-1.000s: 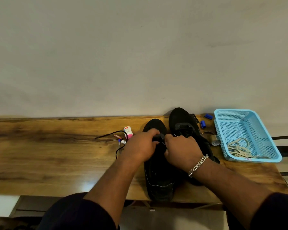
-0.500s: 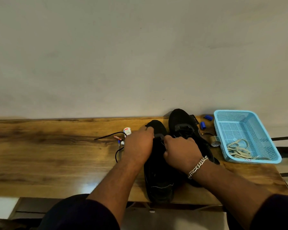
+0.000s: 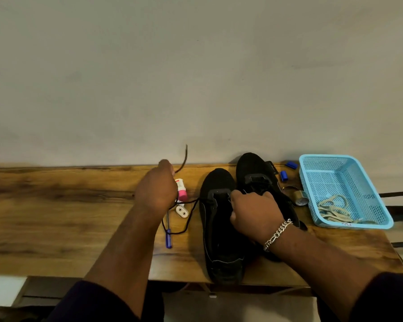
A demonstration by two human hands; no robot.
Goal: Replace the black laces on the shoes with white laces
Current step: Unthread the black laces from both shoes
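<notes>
- A thin black lace (image 3: 188,203) was gripped in the clenched left hand (image 3: 157,190), out to the left of the near black fabric shoe (image 3: 219,228); the lace ran rightward from the fist to the shoe's front eyelets, with its free end flicked up above the knuckles.
- The shoe's long axis lay from the table's near edge toward the wall, so the lace was drawn out roughly across it.
- The right hand (image 3: 254,214) was curled over the shoe's throat, apparently steadying it; what its fingers pinched could not be told.
- The left hand was judged the nearer to the lace's free end.
- Counted: two black shoes, the second (image 3: 254,173) just beside the first; one black lace seen in play; pale laces (image 3: 333,209) lay heaped in one light-blue plastic basket (image 3: 349,168) to the right, their number unclear.
</notes>
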